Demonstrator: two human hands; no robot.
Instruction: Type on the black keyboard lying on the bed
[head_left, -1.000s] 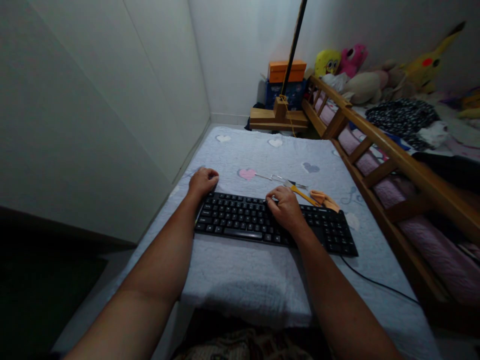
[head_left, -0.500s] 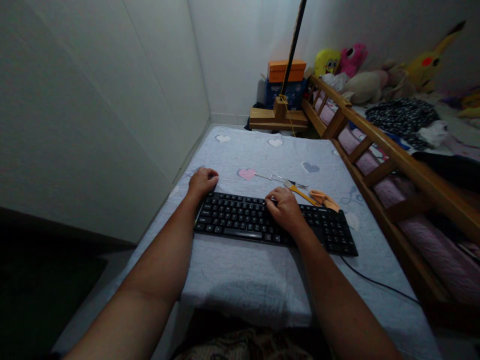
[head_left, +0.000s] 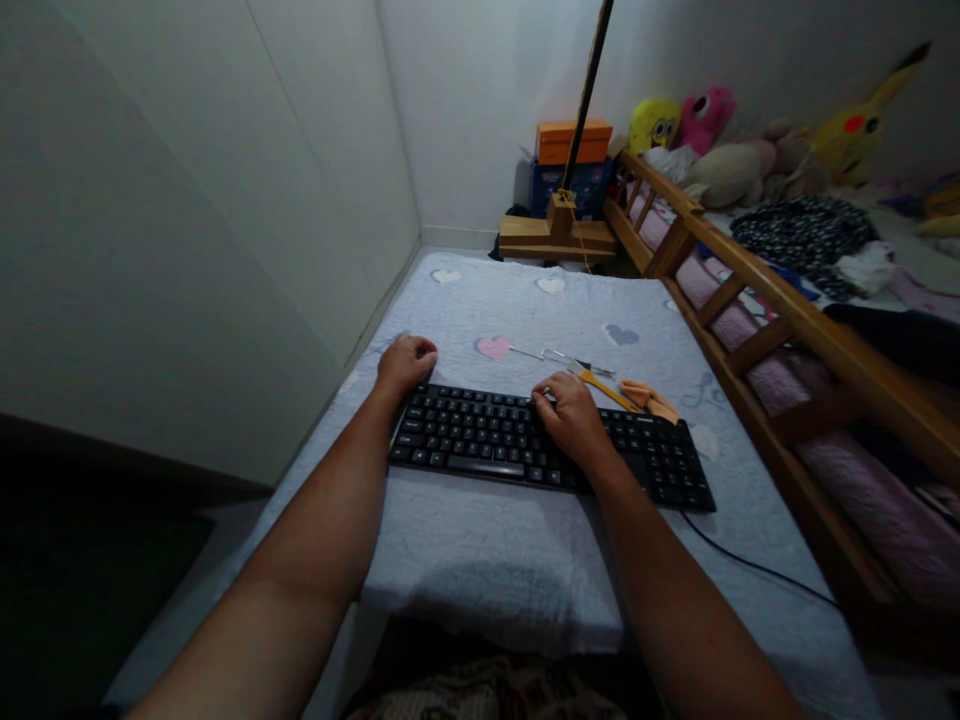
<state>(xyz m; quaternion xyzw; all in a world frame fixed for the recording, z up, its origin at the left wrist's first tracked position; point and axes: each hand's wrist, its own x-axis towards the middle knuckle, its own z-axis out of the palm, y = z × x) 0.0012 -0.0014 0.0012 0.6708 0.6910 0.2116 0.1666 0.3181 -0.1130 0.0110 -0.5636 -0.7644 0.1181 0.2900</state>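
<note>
A black keyboard (head_left: 480,430) lies on the pale blue, heart-patterned cloth (head_left: 480,540). My left hand (head_left: 407,363) rests at its upper left corner, fingers curled together; whatever they might hold is hidden. Over the right-centre keys is my right hand (head_left: 568,408), its thumb and fingers pinched near the keyboard's top edge; anything between them is too small to make out. Just beyond the keyboard lie a yellow-handled brush (head_left: 606,388), a thin metal tool (head_left: 577,362) with a dark part, and a folded orange cloth (head_left: 649,400).
The keyboard's cable (head_left: 757,565) runs off to the right. A wooden bed rail (head_left: 780,310) borders the right side, with plush toys and clothes behind it. At the back stand a wooden stand base (head_left: 559,235) and an orange box (head_left: 573,142). A pale wall is on the left.
My right hand has shifted very slightly at the fingertips. My left hand, the keyboard and the tools stay where they were.
</note>
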